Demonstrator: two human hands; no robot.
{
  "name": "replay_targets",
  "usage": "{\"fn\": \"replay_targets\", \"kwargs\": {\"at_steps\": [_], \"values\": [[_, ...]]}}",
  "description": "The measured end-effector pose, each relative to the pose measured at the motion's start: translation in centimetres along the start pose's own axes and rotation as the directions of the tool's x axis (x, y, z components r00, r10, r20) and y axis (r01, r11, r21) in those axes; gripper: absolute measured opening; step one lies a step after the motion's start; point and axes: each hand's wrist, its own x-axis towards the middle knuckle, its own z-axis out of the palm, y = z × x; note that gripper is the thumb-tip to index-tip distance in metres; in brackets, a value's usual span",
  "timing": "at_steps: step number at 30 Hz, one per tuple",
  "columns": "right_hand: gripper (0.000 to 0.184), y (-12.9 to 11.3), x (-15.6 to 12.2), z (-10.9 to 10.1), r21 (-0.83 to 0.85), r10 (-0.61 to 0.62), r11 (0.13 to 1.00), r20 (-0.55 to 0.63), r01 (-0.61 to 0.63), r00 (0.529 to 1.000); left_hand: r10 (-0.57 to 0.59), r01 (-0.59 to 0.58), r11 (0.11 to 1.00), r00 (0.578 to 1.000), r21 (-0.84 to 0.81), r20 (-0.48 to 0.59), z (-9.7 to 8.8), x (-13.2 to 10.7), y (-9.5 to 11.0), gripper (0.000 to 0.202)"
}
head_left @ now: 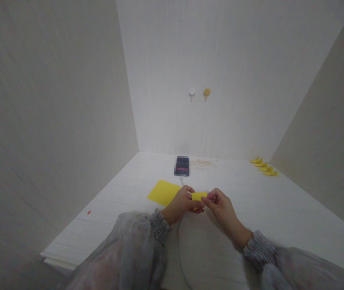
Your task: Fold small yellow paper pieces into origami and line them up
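- Small folded yellow paper [199, 196]: held above the white table [280, 209], near the front edge, between both hands.
- Left hand [181, 204]: pinching the left end of the folded paper, thumb on top, fingers curled beneath.
- Right hand [222, 205]: pinching the right end, fingertips closed on the paper's edge.
- Flat yellow sheet [163, 192]: lying on the table at 10 o'clock from the hands, just beside the left hand.
- Phone [182, 166]: lying at 12 o'clock beyond the sheet, screen blurred; grey cable [180, 245] running from it toward the front edge, passing under the hands.
- Row of small yellow folded pieces [264, 166]: at 2 o'clock, well apart, by the right wall.
- Two wall hooks, white hook [192, 93] and yellow hook [206, 93]: side by side on the back wall at 12 o'clock.
- Small red speck [89, 212]: at 9 o'clock near the table's left edge.
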Motion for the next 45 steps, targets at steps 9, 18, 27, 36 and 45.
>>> {"fn": "replay_targets", "kwargs": {"at_steps": [9,18,27,36,45], "values": [[0.024,-0.4,0.0,0.2,0.026,-0.005,1.0,-0.019,0.006,1.0,0.024,-0.024,1.0,1.0,-0.007,-0.006,0.0,0.0,0.2,0.057],[0.027,-0.7,0.3,-0.7,0.042,0.037,0.999,-0.043,-0.035,0.998,0.036,-0.013,0.993,0.981,-0.118,0.19,-0.2,-0.1,0.7,0.057],[0.028,-0.9,0.2,-0.9,0.041,0.044,0.998,-0.025,-0.043,0.999,0.004,0.016,0.996,0.975,-0.091,0.223,-0.1,-0.4,1.0,0.057],[0.025,-0.9,0.0,-0.7,0.045,0.031,0.999,-0.072,-0.028,0.997,-0.003,0.019,0.997,0.978,-0.073,0.209,-0.4,-0.2,0.6,0.054],[0.038,-0.4,0.5,-1.0,0.219,0.098,0.968,0.135,-0.127,0.986,-0.038,0.055,0.995,0.983,-0.089,0.181,-0.7,-0.3,0.9,0.058]]}}
